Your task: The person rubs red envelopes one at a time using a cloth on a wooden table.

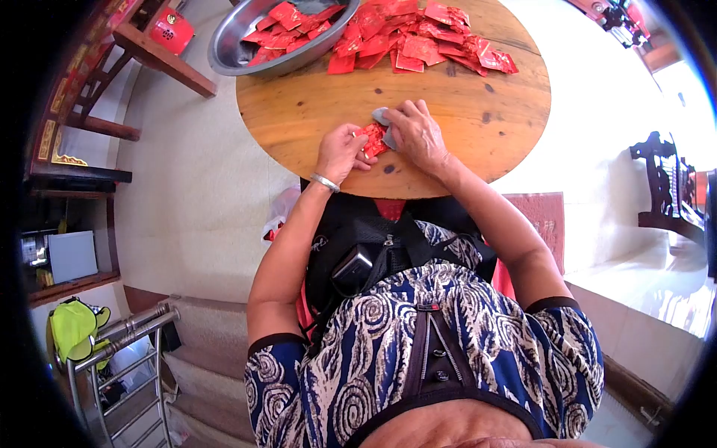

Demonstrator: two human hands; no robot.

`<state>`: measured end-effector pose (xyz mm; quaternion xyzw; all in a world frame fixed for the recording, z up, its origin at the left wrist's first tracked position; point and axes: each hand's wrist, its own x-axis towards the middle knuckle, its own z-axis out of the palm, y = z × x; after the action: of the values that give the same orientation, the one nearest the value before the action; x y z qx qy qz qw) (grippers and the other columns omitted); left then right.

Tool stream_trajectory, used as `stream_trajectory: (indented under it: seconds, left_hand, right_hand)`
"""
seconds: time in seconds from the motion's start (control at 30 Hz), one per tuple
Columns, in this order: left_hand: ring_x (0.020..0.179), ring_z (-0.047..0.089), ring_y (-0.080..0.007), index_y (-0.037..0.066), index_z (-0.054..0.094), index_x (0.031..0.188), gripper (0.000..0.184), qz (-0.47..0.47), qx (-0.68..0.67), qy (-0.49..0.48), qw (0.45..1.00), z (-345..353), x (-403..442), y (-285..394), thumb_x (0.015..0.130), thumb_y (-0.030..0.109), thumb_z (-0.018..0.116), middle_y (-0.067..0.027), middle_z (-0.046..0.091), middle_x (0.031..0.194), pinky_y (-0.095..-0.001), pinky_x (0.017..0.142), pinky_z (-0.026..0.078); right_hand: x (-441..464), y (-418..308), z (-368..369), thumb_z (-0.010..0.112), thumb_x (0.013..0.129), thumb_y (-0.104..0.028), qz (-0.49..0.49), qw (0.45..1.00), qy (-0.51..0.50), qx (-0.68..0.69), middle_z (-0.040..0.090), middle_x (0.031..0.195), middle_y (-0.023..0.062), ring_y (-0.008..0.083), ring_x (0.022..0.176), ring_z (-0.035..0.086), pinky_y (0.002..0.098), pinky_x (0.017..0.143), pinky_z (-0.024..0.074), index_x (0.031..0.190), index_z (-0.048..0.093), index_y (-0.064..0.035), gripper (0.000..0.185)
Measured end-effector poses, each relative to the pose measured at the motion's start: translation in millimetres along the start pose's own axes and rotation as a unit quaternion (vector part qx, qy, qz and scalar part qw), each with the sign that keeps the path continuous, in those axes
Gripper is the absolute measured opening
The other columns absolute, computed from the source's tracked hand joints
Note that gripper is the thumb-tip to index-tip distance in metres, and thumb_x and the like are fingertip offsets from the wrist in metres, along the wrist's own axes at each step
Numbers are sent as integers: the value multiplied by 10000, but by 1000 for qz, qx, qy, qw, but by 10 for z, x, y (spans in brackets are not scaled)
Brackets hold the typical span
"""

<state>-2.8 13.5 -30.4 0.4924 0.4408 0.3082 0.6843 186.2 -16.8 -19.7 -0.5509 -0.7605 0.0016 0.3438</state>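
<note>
At the near edge of the round wooden table (314, 104), my left hand (341, 154), with a bracelet at the wrist, pinches the left side of a small red packet (376, 139). My right hand (420, 136) grips a grey cloth (389, 137) against the packet's right side. The fingers and cloth partly cover the packet, so its far end is hidden. Beyond my hands lies a heap of similar red packets (422, 48) with gold print. A metal basin (280, 66) at the back left holds more red packets (287, 26).
A wooden bench (160, 60) stands left of the table, with a red box-like object (172, 31) behind it. Steps (213, 358) and a metal railing (123, 347) with a yellow-green garment (73, 328) are at the lower left. A dark carved chair (665, 187) stands on the right.
</note>
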Motion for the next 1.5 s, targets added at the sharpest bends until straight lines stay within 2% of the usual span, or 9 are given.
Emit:
stream_trajectory:
  seconds: [0.37, 0.73, 1.1, 1.23, 1.3, 1.5]
  left_hand:
    - [620, 675, -180, -18, 532, 1047, 191, 13, 4, 5, 1000, -9, 7, -33, 937, 131, 579, -83, 629, 771, -255, 480, 563]
    - [615, 675, -176, 2, 540, 1020, 163, 16, -2, -2, 1000, -8, -7, -19, 934, 132, 586, -64, 618, 740, -253, 469, 558]
    - [614, 670, -163, 0, 537, 1028, 168, 10, -12, -4, 1000, -12, -18, -18, 936, 133, 582, -61, 621, 750, -246, 475, 559]
    - [614, 668, -163, -7, 536, 1034, 176, 12, 0, -6, 1000, -3, -30, 12, 938, 133, 580, -74, 633, 772, -244, 477, 560]
    - [614, 668, -164, -9, 536, 1036, 179, 14, 4, -9, 1000, -2, -29, 14, 938, 134, 579, -78, 636, 775, -244, 476, 559]
    - [615, 670, -168, -11, 535, 1045, 186, 21, 5, -12, 1000, -18, -4, -32, 940, 138, 575, -90, 645, 791, -247, 473, 559]
  right_hand:
    - [-2, 147, -74, 588, 775, -58, 38, 999, 4, -14, 568, 868, 109, 320, 865, 518, 394, 770, 491, 985, 675, -115, 235]
    - [0, 285, -121, 583, 773, -63, 66, 997, 29, -28, 574, 882, 122, 328, 889, 526, 405, 781, 491, 960, 685, -105, 217]
    - [50, 22, -134, 597, 746, 8, 6, 993, 90, 70, 552, 910, 116, 320, 864, 517, 394, 768, 479, 1096, 628, -88, 364]
    - [8, -84, 1, 598, 762, -24, 5, 995, 53, 82, 562, 928, 121, 318, 873, 516, 395, 777, 477, 1091, 630, -95, 338]
    - [-21, -71, 85, 591, 777, -55, -5, 1000, -4, 26, 572, 944, 123, 321, 875, 517, 395, 778, 477, 1079, 635, -99, 308]
    - [-21, -64, 80, 588, 776, -78, -5, 1000, 1, 5, 566, 911, 112, 311, 852, 511, 384, 768, 473, 1052, 641, -110, 283]
